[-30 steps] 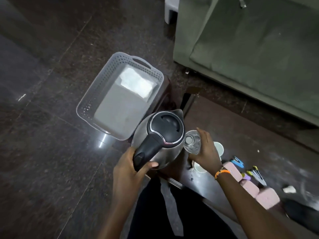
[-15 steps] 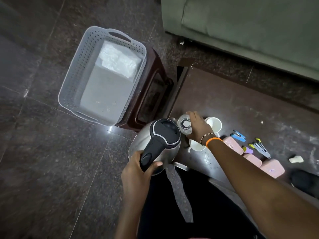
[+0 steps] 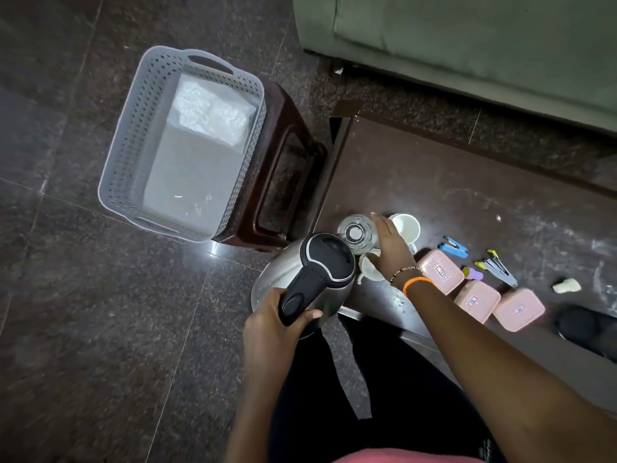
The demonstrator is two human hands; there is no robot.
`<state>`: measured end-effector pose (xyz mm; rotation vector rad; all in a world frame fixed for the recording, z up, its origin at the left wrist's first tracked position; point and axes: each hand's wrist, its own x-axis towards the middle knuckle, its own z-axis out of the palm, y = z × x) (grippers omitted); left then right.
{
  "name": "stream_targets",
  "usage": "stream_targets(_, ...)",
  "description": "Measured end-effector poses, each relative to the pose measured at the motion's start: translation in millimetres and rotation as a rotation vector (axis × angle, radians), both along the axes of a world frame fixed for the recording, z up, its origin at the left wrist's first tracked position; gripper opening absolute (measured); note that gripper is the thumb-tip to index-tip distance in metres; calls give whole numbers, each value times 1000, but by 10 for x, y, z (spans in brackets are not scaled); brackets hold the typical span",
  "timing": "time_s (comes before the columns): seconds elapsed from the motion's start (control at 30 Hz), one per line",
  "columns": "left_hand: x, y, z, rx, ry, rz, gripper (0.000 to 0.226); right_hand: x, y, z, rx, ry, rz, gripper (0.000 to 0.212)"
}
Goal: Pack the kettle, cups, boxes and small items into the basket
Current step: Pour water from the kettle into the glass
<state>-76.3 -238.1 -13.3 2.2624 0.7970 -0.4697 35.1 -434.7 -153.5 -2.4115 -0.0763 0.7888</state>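
Steel kettle (image 3: 302, 279) is gripped by its handle in the left hand (image 3: 270, 329) and a glass (image 3: 356, 233) clasped by the right hand (image 3: 389, 248) above the table (image 3: 434, 182), seemingly so both can be carried to the basket (image 3: 133, 135) on the stool (image 3: 290, 142).

Left hand (image 3: 270, 329) gripping kettle (image 3: 310, 279) (steel), right hand (image 3: 389, 245) holding glass (image 3: 355, 233)

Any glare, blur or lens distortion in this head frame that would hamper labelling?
Head view: a bright glare spot on the floor beside the basket; wide-angle bending curves the sofa edge; kettle, glass and pink boxes are sharp; the dark table shows pale smears.
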Motion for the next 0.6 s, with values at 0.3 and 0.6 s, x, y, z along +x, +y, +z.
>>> stream_targets(0.3,-17,-49,-57,14,1,-53,44,-152,-3,54,-85,10,42,77)
stream_targets(0.6,44,-86,-98,2,20,-84,40,-52,19,30,-84,11,77,83)
